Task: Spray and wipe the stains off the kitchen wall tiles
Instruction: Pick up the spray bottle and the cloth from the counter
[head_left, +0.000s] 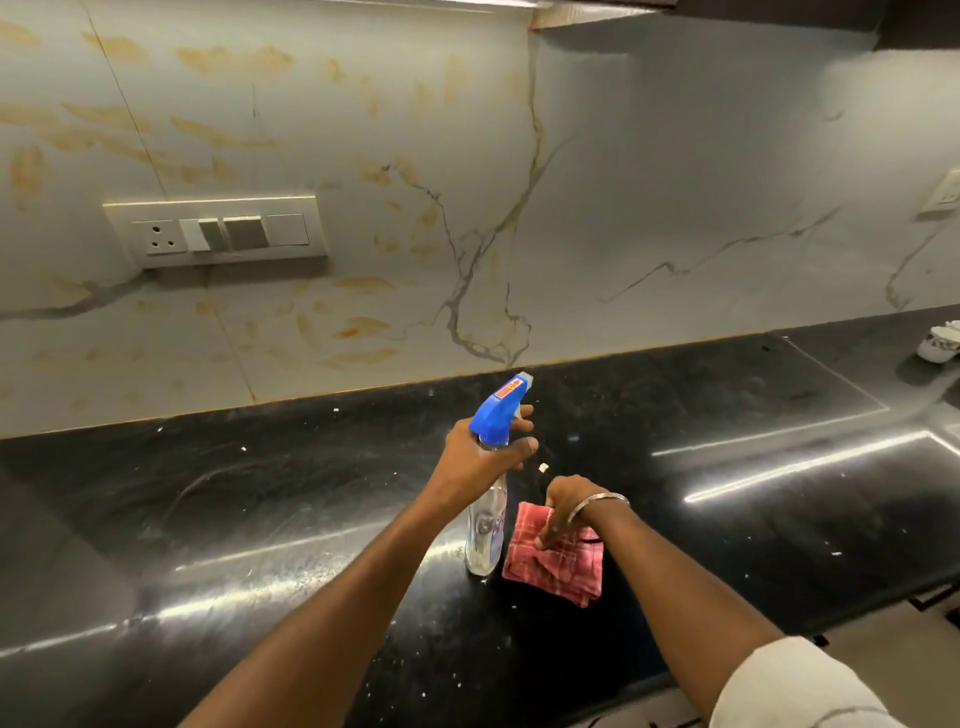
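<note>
Blue trigger head (501, 410) on a clear bottle (487, 525): our left hand (483, 457) grips the neck just under it. Thumb and fingers are curled round the neck, with two fingertips showing past the far side of the head. The nozzle points away from us and to the right, toward the tiles (675, 156). The bottle stands nearly upright below the grip, and its base looks to sit on the counter (260, 493), though we cannot tell if it is lifted a little.

Just right of the bottle's lower half lies a red checked cloth (558, 569), folded, on the counter near its front edge. Our right hand (566, 512) is on its near-left corner, fingers bent down and pinching a fold, with the thumb tip pressed on the fabric. A metal bangle (597, 501) sits at that wrist, and a pale sleeve (795, 686) shows at the lower right. The two hands are close together but apart.

The counter is black and glossy, with white specks (543, 467) scattered around both hands.

Beyond the left grip the wall is marble-look tile, grey-veined. Yellow-brown stains (358, 327) are smeared over the section up and to the left of the bottle, from counter level to the top of view. The section to the right of the corner seam looks clean.

A switch plate (215, 231) with one socket is set among the stains, far left of the grip. A white cup (937, 348) sits on the counter far to the right, partly cut off by the frame edge.
</note>
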